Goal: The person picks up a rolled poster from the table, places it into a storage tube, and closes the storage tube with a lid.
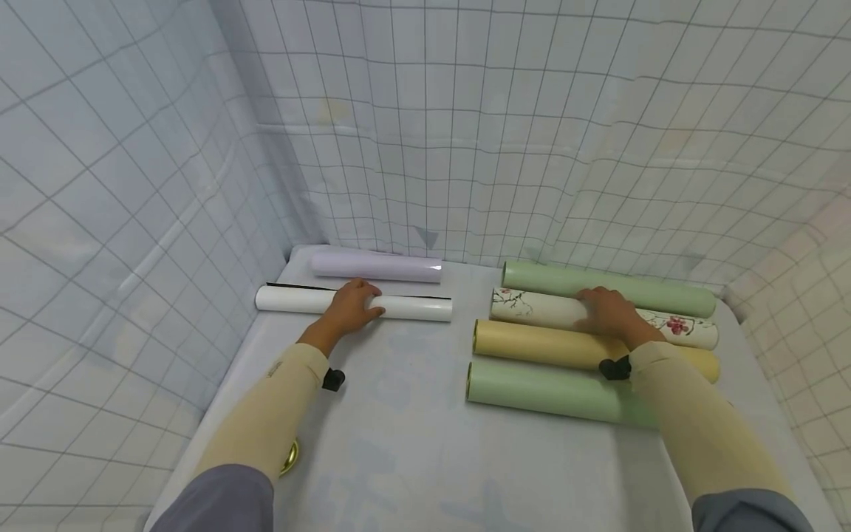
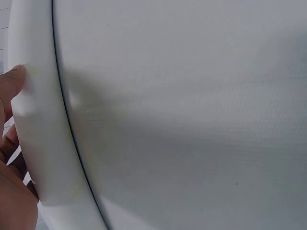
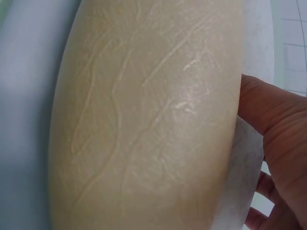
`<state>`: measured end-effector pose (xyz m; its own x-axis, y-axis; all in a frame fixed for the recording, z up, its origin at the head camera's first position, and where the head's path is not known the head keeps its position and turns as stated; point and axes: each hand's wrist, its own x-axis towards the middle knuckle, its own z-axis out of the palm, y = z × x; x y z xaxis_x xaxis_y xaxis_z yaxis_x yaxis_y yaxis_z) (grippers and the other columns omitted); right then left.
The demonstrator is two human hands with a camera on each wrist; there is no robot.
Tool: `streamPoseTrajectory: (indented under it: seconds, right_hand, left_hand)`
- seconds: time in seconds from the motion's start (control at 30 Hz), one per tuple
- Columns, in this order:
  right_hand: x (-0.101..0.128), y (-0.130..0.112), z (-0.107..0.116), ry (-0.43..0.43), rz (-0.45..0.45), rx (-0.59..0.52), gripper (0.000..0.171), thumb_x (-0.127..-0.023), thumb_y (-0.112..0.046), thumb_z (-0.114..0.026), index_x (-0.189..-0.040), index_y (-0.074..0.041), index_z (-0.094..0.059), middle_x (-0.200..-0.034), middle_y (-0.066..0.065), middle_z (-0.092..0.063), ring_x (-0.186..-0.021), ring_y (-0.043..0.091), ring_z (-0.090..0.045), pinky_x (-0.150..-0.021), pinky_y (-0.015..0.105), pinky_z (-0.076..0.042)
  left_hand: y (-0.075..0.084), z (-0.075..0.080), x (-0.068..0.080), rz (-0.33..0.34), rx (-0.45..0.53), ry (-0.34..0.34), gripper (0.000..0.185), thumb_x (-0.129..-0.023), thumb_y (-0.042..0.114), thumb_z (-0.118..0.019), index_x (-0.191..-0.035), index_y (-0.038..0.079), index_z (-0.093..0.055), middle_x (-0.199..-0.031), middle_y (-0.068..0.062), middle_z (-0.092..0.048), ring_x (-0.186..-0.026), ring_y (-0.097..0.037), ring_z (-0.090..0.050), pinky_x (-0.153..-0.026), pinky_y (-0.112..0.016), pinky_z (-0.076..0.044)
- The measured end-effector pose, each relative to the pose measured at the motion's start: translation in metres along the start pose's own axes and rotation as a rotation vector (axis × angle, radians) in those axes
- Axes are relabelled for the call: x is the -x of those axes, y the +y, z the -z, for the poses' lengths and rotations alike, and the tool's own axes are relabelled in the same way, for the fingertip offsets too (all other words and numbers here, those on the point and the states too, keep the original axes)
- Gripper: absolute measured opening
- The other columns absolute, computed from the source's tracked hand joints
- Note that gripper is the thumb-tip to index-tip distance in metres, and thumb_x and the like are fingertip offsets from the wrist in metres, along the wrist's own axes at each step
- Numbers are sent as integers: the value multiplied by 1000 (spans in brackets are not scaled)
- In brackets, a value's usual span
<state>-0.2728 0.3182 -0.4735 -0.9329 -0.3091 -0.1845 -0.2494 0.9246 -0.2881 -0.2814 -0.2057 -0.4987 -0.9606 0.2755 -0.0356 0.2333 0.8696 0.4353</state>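
Observation:
My left hand [image 1: 357, 301] grips a plain white roll [image 1: 412, 307] with a black edge line, near its middle, at the table's back left. In the left wrist view the thumb [image 2: 12, 82] presses the white roll [image 2: 43, 143]. My right hand [image 1: 603, 309] curls over a white roll printed with flowers [image 1: 532, 306], which lies between a pale green roll [image 1: 638, 291] and a yellow roll [image 1: 538, 343]. The right wrist view shows the yellow roll [image 3: 144, 120] close up, the flowered roll [image 3: 254, 48] behind it and my right hand [image 3: 280, 134] round that one.
A lilac roll [image 1: 375, 266] lies behind the white one. A second green roll [image 1: 538, 388] is nearest me on the right. The pale table [image 1: 399, 414] is walled by grid-patterned sheets [image 1: 465, 148]. A gold round object [image 1: 290, 457] shows at the table's left edge.

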Motion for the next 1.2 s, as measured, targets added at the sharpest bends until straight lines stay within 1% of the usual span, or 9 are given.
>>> streamPoseTrajectory:
  seconds: [0.13,0.27,0.33,0.5,0.77,0.93,1.0,1.13,1.2]
  right_hand:
    - [0,-1,0,-4,14,-29,70,-89,-35,-74,-142,2,-46,-140,34,-44,-124,57,-41,-95,74,-34]
    - [0,2,-2,-27,20,-96,72,-91,-32,-73,-145,4,-42,-145,33,-41,-130,54,-37,-104,68,-31]
    - [-1,4,-4,-34,22,-120,71,-91,-32,-73,-145,3,-41,-144,32,-42,-130,54,-38,-105,67,-31]
    - [-3,8,-5,-56,41,-145,72,-92,-35,-72,-144,3,-40,-139,33,-46,-125,54,-43,-101,66,-35]
    - [-2,9,0,-55,100,-177,69,-92,-32,-73,-142,3,-41,-130,30,-54,-114,46,-53,-94,62,-41]
    - [-2,6,6,-5,142,-181,70,-90,-32,-76,-142,0,-43,-120,25,-59,-98,34,-59,-83,53,-47]
    - [-2,4,9,25,157,-177,70,-89,-31,-77,-142,0,-43,-119,24,-60,-96,32,-60,-81,51,-47]
    - [1,-2,15,78,193,-138,68,-86,-27,-80,-138,2,-47,-124,25,-59,-105,38,-58,-87,55,-46]
    - [3,-5,18,100,209,-103,67,-85,-26,-82,-136,2,-50,-127,25,-58,-111,43,-55,-90,58,-44]
  left_hand:
    - [0,-1,1,-3,19,4,42,-95,27,-69,-128,2,-61,-135,-19,-56,-128,-40,-48,-110,-53,-34]
    - [-1,-3,3,-17,25,13,43,-94,26,-70,-130,4,-60,-134,-17,-60,-127,-38,-50,-110,-52,-34]
    - [-3,-4,4,-35,4,12,46,-93,26,-72,-132,4,-60,-135,-16,-59,-127,-38,-50,-111,-52,-32]
    - [-6,-6,5,-81,-65,16,49,-91,24,-75,-134,5,-60,-136,-16,-58,-128,-39,-49,-113,-57,-27]
    - [-9,-6,5,-94,-94,21,47,-91,25,-75,-134,11,-61,-137,-14,-57,-130,-40,-46,-113,-65,-17]
    - [-8,-2,13,-139,-94,36,45,-90,24,-77,-130,11,-64,-133,-13,-60,-127,-39,-49,-113,-66,-17]
    - [-8,0,16,-162,-84,36,44,-89,23,-77,-129,11,-64,-131,-13,-60,-127,-37,-50,-113,-65,-17]
    - [-9,3,20,-228,-86,31,42,-89,24,-77,-127,11,-64,-127,-13,-61,-124,-33,-53,-114,-63,-20]
    - [-8,5,22,-253,-93,31,42,-89,25,-77,-127,11,-64,-125,-11,-62,-121,-32,-55,-113,-60,-25]
